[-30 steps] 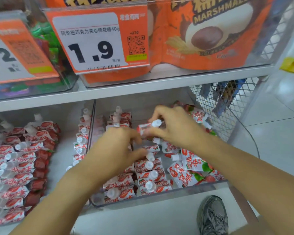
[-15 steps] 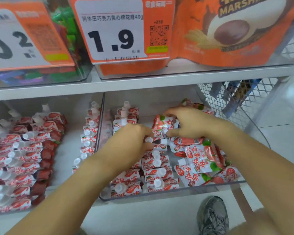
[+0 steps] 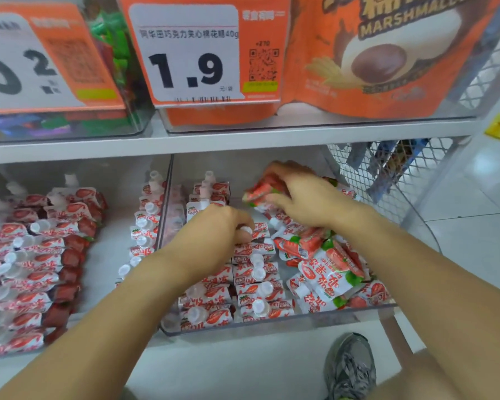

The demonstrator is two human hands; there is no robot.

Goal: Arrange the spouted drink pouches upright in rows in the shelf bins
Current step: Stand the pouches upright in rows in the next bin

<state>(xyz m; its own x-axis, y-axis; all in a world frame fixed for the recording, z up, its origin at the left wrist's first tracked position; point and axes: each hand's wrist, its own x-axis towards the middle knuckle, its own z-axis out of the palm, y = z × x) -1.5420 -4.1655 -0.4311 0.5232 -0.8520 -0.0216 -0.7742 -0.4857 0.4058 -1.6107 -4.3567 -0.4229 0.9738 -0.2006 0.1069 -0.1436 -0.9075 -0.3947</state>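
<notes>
Red-and-white spouted drink pouches fill a clear shelf bin (image 3: pixel 272 323) on the lower shelf. Two upright rows (image 3: pixel 254 277) run down its left and middle, and a loose heap of pouches (image 3: pixel 326 272) lies on its right side. My right hand (image 3: pixel 303 194) grips one pouch (image 3: pixel 259 192) above the back of the bin. My left hand (image 3: pixel 214 241) sits over the middle row, its fingers curled round the white cap of an upright pouch (image 3: pixel 247 230).
A second clear bin (image 3: pixel 110 255) to the left holds more pouches in rows. The shelf above carries orange marshmallow bags (image 3: pixel 387 62) and price tags (image 3: pixel 191 53). A wire mesh panel (image 3: pixel 387 180) closes the right side. A grey shoe (image 3: pixel 350 368) stands on the tiled floor.
My right hand has moved back and right, carrying a pouch away from my left hand toward the bin's rear. My left hand stays on the middle row. The camera has dropped closer.
</notes>
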